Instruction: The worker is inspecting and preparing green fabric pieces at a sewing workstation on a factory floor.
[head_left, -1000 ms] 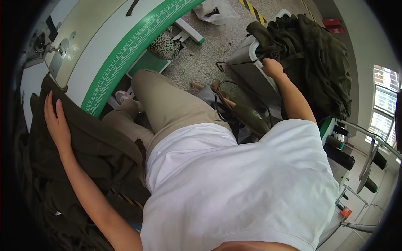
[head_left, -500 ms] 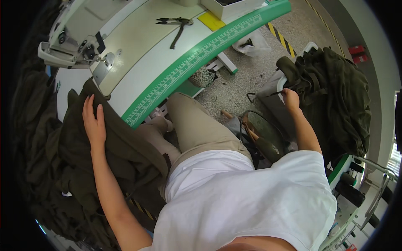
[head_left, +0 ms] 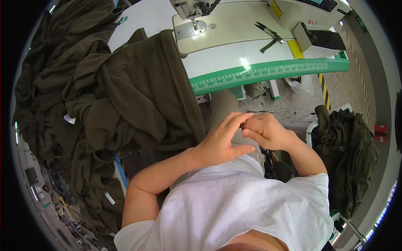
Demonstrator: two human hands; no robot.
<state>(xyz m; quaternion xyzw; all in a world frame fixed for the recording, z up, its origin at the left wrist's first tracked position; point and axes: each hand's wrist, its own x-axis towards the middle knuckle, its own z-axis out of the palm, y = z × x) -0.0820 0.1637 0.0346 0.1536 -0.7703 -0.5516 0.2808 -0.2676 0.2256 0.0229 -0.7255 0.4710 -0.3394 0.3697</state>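
Note:
Both my hands meet above my lap. My right hand (head_left: 268, 131) is closed, with a thin dark strip (head_left: 264, 111) showing past its knuckles and a dark bit between its fingers. What the strip is, I cannot make out. My left hand (head_left: 222, 140) reaches across with its fingers stretched and its thumb apart. Its fingertips touch or nearly touch the right hand at the strip. To the left, a dark olive garment (head_left: 138, 92) drapes off the sewing table (head_left: 155, 16), its edge lying beside the sewing machine's needle plate (head_left: 190, 30).
Thread snips (head_left: 270, 35) lie on the machine bed, near a yellow pad (head_left: 295, 49) and a white open box (head_left: 316, 42). A green ruler strip (head_left: 268, 73) edges the table. At right, a bin (head_left: 312, 127) holds more olive fabric (head_left: 347, 154).
My right hand has come from the bin to above my lap with the dark strip. My left hand has left the garment and joined it. The view has turned left.

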